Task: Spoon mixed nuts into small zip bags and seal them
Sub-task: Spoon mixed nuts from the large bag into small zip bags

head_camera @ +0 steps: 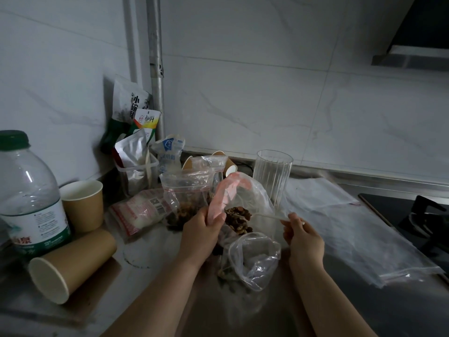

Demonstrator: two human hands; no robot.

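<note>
Green-capped clear plastic water bottle point(29, 190) stands far left, its label showing a red "泉"; a white pouch point(131, 103) printed "小" leans in the corner; the pink-edged clear plastic bag of mixed nuts point(239, 216) is pinched at its rim by the left hand point(202, 229); a thin white spoon point(264, 216) reaching into it is gripped by the right hand point(303, 235).

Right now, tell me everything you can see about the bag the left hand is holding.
The bag is clear thin plastic with a pink strip along its mouth. It is open, mouth tilted up and toward the right. The left hand grips the pink edge. Brown nuts sit inside. A pale spoon, held by the right hand, reaches into it. It is above the counter, in front of a glass.
</note>
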